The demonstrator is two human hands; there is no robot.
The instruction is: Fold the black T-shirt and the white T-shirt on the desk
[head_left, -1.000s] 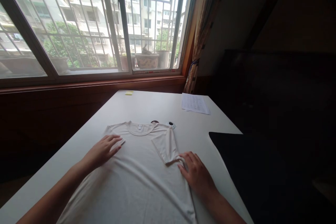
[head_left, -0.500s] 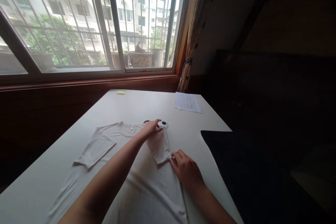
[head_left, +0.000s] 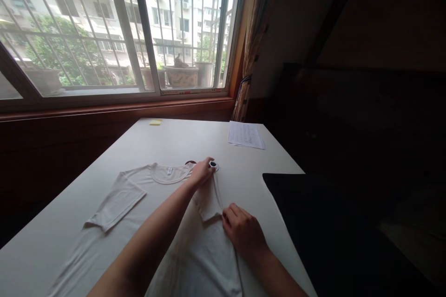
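Observation:
A white short-sleeved T-shirt (head_left: 132, 213) lies spread on the white table (head_left: 181, 141), its neckline toward the window. My left hand (head_left: 202, 171) reaches across the shirt and pinches the fabric at the top of the right-hand sleeve. My right hand (head_left: 244, 228) is closed on the lower corner of that same sleeve's cuff. Between the two hands the sleeve (head_left: 208, 199) is drawn out. The other sleeve (head_left: 116, 199) is folded in over the shirt's body. My left forearm hides part of the shirt's middle.
Just past my left hand is a round table grommet (head_left: 213, 165); another dark ring (head_left: 190, 162) shows beside it. Printed sheets (head_left: 246, 135) lie near the far right corner, and a yellow sticky note (head_left: 155, 122) near the far left. A black surface (head_left: 299, 213) borders the table on the right.
The sleeve between my hands looks pulled straighter, its outer edge tauter. Both hands keep their grip. The whole view has shifted slightly, so everything sits a little further left.

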